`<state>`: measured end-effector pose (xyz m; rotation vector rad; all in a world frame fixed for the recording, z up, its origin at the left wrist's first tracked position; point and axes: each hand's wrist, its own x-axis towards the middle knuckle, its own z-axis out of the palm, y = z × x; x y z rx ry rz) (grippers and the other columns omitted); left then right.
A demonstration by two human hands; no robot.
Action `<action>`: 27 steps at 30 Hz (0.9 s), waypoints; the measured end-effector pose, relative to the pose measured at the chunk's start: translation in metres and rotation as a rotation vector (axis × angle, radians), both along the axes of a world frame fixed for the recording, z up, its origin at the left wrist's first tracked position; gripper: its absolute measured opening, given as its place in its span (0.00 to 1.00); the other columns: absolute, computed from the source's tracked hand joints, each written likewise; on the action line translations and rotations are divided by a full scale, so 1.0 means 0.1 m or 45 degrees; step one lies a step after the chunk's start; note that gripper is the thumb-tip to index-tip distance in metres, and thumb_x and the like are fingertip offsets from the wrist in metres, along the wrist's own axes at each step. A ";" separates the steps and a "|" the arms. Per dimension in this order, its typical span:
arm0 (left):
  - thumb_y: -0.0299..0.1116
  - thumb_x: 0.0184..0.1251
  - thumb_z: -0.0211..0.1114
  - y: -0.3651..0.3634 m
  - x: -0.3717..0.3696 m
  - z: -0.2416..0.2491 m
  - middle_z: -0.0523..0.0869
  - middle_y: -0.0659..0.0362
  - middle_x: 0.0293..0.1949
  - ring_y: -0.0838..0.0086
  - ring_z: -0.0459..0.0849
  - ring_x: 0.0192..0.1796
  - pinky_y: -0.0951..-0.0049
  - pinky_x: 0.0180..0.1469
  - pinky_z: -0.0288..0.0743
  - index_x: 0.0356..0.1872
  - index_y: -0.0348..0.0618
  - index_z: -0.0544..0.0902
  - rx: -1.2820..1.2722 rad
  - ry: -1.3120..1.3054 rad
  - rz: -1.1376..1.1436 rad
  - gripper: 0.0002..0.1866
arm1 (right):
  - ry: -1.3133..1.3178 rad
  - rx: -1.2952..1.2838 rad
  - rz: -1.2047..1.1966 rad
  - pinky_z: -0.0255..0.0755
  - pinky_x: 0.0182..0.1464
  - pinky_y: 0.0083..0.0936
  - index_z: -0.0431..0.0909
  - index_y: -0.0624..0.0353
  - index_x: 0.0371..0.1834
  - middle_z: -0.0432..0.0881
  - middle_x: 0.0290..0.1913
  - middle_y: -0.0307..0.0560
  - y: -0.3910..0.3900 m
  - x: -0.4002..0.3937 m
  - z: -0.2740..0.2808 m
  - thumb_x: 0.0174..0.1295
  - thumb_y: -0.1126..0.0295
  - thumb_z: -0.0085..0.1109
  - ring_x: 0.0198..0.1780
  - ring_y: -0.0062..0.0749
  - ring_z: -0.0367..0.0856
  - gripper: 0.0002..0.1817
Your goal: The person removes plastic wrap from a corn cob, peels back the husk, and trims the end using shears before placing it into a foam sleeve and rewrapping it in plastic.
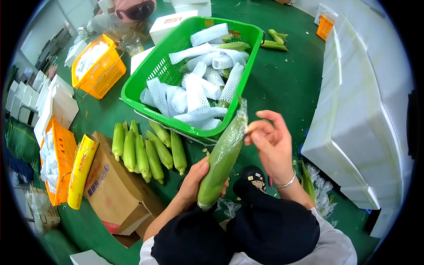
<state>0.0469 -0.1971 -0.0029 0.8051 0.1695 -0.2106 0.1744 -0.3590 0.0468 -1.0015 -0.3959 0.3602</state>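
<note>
My left hand [194, 182] is closed around the lower part of a green corn cob [218, 170], still in its husk and held tilted in front of my knees. Clear plastic film [238, 123] covers it and bunches at the upper tip. At the upper right edge of the cob, my right hand [274, 148] has thumb and fingertips drawn together at the film, with the index finger raised. Just beyond stands a green crate [148, 115] holding several corn cobs in white foam net sleeves [197, 95].
Bare husked cobs [152, 152] lie on the green floor, left of centre. Beside them are a cardboard box [117, 190], a yellow roll [83, 171] and orange baskets [66, 154]. White foam boxes [353, 115] line the right side. More cobs [276, 39] lie behind the crate.
</note>
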 end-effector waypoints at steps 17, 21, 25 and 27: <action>0.44 0.62 0.68 0.17 0.06 -0.09 0.83 0.58 0.38 0.71 0.83 0.36 0.73 0.43 0.76 0.56 0.37 0.74 0.860 0.045 -0.378 0.28 | -2.110 -1.016 0.179 0.69 0.38 0.28 0.71 0.62 0.31 0.72 0.31 0.46 -0.18 0.40 -0.05 0.47 0.73 0.54 0.35 0.37 0.72 0.08; 0.42 0.53 0.75 0.10 0.16 0.10 0.85 0.52 0.38 0.69 0.84 0.41 0.71 0.48 0.75 0.56 0.37 0.75 1.225 -0.204 -0.602 0.32 | -0.972 -1.288 0.525 0.70 0.36 0.40 0.66 0.68 0.34 0.75 0.27 0.58 -0.20 0.29 -0.16 0.61 0.76 0.48 0.32 0.49 0.77 0.05; 0.36 0.46 0.80 0.16 0.12 0.10 0.86 0.48 0.41 0.69 0.84 0.44 0.70 0.49 0.74 0.63 0.39 0.66 1.299 -0.358 -0.595 0.42 | -0.846 -1.155 0.416 0.70 0.29 0.33 0.66 0.62 0.40 0.72 0.21 0.49 -0.29 0.57 -0.66 0.66 0.73 0.47 0.23 0.39 0.75 0.04; 0.30 0.41 0.80 0.17 0.01 0.07 0.81 0.48 0.52 0.69 0.80 0.54 0.71 0.55 0.71 0.68 0.42 0.57 0.945 -0.253 -0.297 0.51 | -0.624 -1.201 0.497 0.71 0.30 0.27 0.68 0.60 0.43 0.73 0.22 0.42 -0.42 0.59 -0.81 0.67 0.70 0.47 0.25 0.30 0.76 0.07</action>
